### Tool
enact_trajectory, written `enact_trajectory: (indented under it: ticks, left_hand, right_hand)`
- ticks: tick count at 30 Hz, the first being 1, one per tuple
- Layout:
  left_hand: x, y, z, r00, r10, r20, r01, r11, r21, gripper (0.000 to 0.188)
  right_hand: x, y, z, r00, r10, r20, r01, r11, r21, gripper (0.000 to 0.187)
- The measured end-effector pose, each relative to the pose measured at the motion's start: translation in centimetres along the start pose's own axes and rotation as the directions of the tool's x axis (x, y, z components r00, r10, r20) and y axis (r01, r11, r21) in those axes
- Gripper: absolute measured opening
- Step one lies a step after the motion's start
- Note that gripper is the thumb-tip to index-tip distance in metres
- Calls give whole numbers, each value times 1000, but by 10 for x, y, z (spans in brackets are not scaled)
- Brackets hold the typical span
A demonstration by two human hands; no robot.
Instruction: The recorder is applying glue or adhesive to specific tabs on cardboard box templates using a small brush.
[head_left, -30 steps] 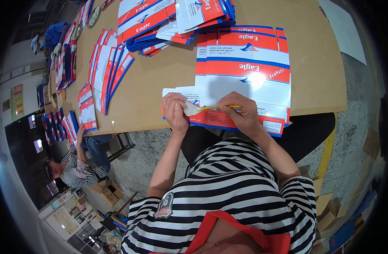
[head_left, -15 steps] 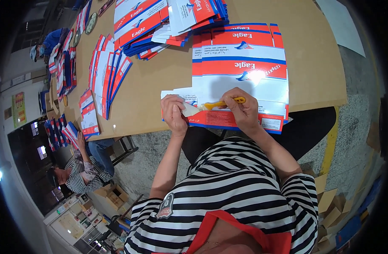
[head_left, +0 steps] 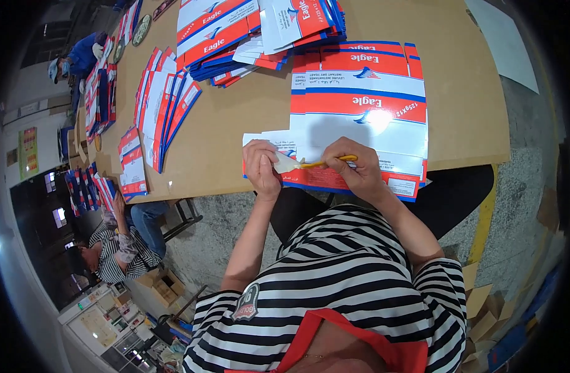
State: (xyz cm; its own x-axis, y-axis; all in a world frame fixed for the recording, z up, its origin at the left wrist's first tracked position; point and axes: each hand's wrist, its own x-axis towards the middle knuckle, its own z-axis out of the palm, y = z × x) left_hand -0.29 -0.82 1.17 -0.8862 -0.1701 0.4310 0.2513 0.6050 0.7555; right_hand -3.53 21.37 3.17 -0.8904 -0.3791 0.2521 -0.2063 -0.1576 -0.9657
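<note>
A white, cone-shaped thing [head_left: 285,163] sticks out of my left hand [head_left: 262,169], whose fingers are wrapped round it; I cannot make out whether it is a bag or a bottle. My right hand [head_left: 353,166] grips a small brush with a yellow handle [head_left: 347,158]. The brush's head meets the narrow tip of the white thing. Under both hands lie flat, unfolded cardboard boxes [head_left: 366,133] in red, white and blue, overlapping at the table's near edge.
Behind, a stack of similar flat boxes [head_left: 229,37] stands on the brown table [head_left: 465,112]. To the left lies a fanned-out row of boxes [head_left: 164,112]. A co-worker in stripes [head_left: 120,248] sits at the left; another in blue [head_left: 83,56] is farther off. Open cartons [head_left: 484,317] stand at lower right.
My right hand has shifted slightly down, and the brush is turned more edge-on against the white thing's tip. The whole view has moved a little.
</note>
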Motion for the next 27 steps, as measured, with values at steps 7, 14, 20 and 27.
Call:
enact_trajectory:
  ticks: [7,14,20,27]
  left_hand:
    - [1,-1,3,999,48,-22,-48,998,35,27]
    - [-6,-1,-1,997,-5,-71,4,1000,-10,26]
    - [-1,4,-1,999,-13,-46,12,1000,-10,26]
    - [1,1,1,998,-11,-56,11,1000,5,22]
  right_hand:
    - [8,-16,-1,998,56,13,-56,998,33,3]
    - [60,-51,-76,871,-384,-308,290,906,-309,4]
    - [198,-106,-188,703,-476,-530,177,837,-517,17]
    - [341,-69,-269,815,-491,-308,-49,471,-881,31]
